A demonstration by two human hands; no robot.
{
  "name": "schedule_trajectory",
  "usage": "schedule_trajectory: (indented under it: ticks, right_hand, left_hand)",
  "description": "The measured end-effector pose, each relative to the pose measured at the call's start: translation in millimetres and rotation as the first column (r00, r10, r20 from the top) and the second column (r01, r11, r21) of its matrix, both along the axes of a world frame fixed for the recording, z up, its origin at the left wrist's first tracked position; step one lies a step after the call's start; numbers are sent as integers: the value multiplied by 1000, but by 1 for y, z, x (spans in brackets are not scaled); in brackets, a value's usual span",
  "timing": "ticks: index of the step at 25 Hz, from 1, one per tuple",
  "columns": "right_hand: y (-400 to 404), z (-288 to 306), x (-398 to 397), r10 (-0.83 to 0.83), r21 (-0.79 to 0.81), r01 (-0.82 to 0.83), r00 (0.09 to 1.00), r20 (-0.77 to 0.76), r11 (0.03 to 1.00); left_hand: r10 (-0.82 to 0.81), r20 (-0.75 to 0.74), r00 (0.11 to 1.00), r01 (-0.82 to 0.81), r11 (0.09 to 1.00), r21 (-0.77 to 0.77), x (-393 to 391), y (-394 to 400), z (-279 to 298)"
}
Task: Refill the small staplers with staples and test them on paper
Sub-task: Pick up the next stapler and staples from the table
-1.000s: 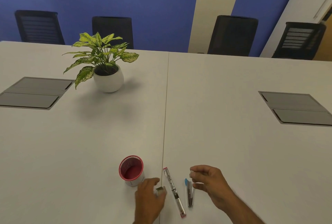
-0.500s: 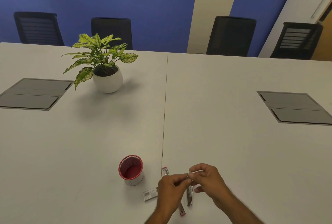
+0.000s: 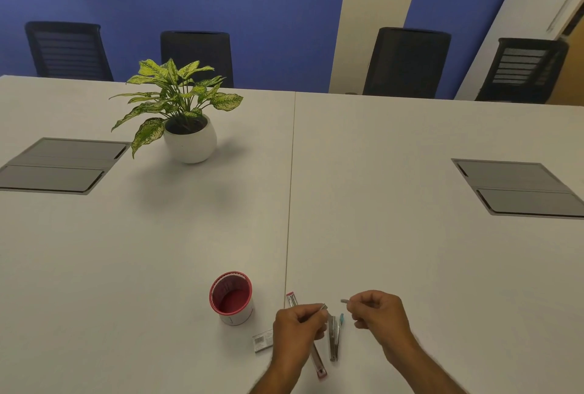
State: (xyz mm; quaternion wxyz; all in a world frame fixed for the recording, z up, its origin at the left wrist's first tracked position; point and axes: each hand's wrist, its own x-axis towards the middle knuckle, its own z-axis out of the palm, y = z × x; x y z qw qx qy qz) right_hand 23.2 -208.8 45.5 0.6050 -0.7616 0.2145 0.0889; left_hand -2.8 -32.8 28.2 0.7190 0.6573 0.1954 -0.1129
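Left hand (image 3: 297, 325) fingers pinch 1 short staple strip (image 3: 324, 306); right hand (image 3: 377, 314) fingers pinch another (image 3: 344, 301). Step: staples in hand, loading pending. 2 staplers, pink (image 3: 317, 362) & blue (image 3: 335, 338), lie open on tabletop (image 3: 410, 251) below. Next: seat strip in channel, aligned.

cup (image 3: 231, 298) left of staplers (image 3: 333, 338) | staple box (image 3: 263, 340) before cup
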Motion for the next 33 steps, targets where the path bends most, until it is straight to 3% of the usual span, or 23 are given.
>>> schedule_trajectory:
  ticks: [4, 6, 12, 18, 19, 21, 24, 26, 27, 33]
  right_hand:
    - [-10, -24, -13, 105, -444, -99, 994, -11, 890]
    - [-15, -40, -24, 190, -553, -189, 980, -55, 812]
    - [-22, -65, -45, 310, -677, -389, 919, -242, 625]
    - [-18, -69, -45, 338, -691, -437, 897, -285, 576]
    - [-18, -68, -43, 329, -682, -416, 907, -263, 602]
    - [-17, -69, -39, 252, -606, -279, 959, -131, 745]
    - [-5, -58, -29, 121, -196, -128, 992, -48, 972]
    - [7, -48, -23, 127, 128, -115, 988, -90, 985]
    - [12, -44, -21, 152, 205, -130, 984, -95, 970]
    - [28, -35, -18, 242, 208, -221, 967, -85, 953]
  left_hand:
    - [37, -66, 997, -42, 996, -76, 0, 1, -3]
    - [47, -93, 995, -57, 993, -104, 0, 2, -5]
    - [80, -158, 984, -99, 988, -115, -2, 4, -10]
    - [34, -179, 983, -47, 996, -70, -4, 6, -15]
    - [22, -179, 984, -36, 996, -77, -4, 6, -15]
    - [-4, -160, 987, -12, 995, -98, -5, 6, -14]
    - [-66, -99, 993, 63, 997, -37, -6, 5, -13]
    - [-131, -57, 990, 134, 990, 55, -5, 5, -14]
    - [-166, -38, 985, 169, 980, 107, -6, 5, -15]
    - [-287, -18, 958, 283, 927, 248, -7, 12, -22]
